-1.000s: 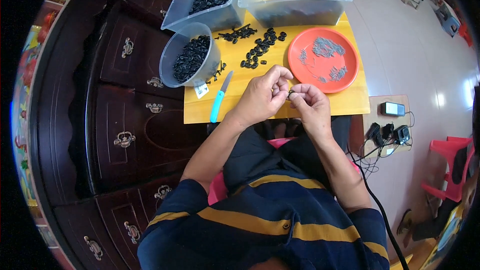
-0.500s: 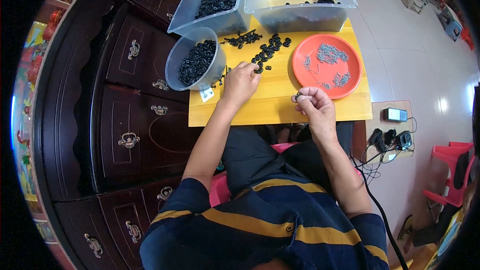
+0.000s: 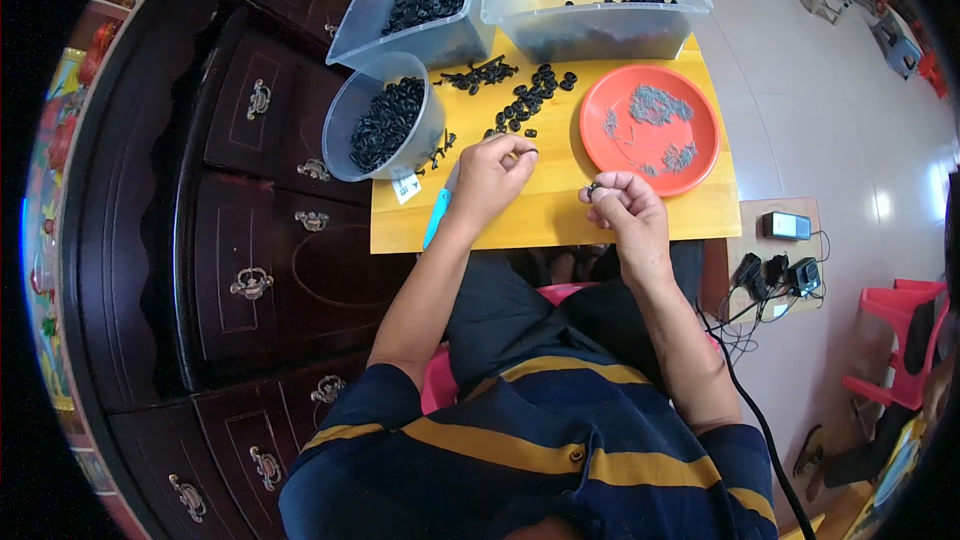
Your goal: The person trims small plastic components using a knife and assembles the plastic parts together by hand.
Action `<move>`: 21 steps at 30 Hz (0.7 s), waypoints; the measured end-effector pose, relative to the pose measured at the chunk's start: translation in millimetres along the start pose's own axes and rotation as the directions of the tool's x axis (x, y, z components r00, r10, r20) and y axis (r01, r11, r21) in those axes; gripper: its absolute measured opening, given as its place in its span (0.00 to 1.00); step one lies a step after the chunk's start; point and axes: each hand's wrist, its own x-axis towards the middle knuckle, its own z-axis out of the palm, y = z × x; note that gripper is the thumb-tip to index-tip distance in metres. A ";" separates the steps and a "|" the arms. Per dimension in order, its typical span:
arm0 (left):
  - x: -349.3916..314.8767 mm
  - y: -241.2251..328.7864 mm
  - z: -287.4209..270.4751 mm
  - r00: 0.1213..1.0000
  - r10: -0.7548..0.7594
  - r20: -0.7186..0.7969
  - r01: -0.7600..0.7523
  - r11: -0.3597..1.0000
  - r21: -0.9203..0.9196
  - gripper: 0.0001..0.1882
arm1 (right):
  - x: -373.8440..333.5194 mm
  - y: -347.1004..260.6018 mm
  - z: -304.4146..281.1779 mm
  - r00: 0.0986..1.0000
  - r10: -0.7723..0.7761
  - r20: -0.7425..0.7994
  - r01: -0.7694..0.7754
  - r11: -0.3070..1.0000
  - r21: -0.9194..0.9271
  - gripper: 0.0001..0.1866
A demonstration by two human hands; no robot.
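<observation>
My left hand (image 3: 492,178) hovers over the yellow table (image 3: 560,225), its thumb and fingertips pinched on a small black part (image 3: 531,152). To the right, my right hand (image 3: 630,210) grips another small black piece (image 3: 594,188) between thumb and forefinger; the fingers hide most of it. Loose black oval parts (image 3: 519,110) lie just beyond my left hand. Farther back are thin black stick-like pieces (image 3: 480,74). A red plate (image 3: 598,162) beyond my right hand carries small grey pins (image 3: 660,106). Beside my left wrist lies a tool with a light-blue handle (image 3: 437,218).
A round clear tub (image 3: 338,130) full of black parts stands at the table's left edge. Two clear plastic bins (image 3: 590,35) holding black parts stand at the back. A dark wooden cabinet (image 3: 275,190) is close on the left. Cabled devices (image 3: 788,226) sit on a stool at right.
My left hand has moved right and nearer, away from the loose black parts, with a small black part in its fingertips. The blue handle is now uncovered. My right hand stays nearly still.
</observation>
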 end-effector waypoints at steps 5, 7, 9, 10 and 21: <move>-21.1 29.2 9.7 0.966 -0.213 0.146 0.258 0.767 -0.588 0.08 | -0.6 0.1 0.9 0.999 0.043 -0.004 -0.043 0.998 0.042 0.09; -25.4 38.4 10.1 0.962 -0.200 0.185 0.273 0.723 -0.635 0.09 | -0.7 -2.4 1.2 0.998 0.056 0.020 -0.057 0.997 0.044 0.10; -29.3 44.2 12.2 0.957 -0.184 0.223 0.288 0.677 -0.677 0.11 | -0.1 -0.9 1.5 0.999 0.047 0.017 -0.048 0.997 0.055 0.09; -31.1 46.1 13.2 0.954 -0.177 0.242 0.297 0.669 -0.682 0.11 | 0.1 -0.3 1.9 0.999 0.037 0.019 -0.039 0.997 0.069 0.09; -38.5 51.5 13.7 0.955 -0.113 0.273 0.280 0.646 -0.711 0.15 | -0.2 1.9 0.6 0.999 0.039 0.027 -0.040 0.998 0.045 0.10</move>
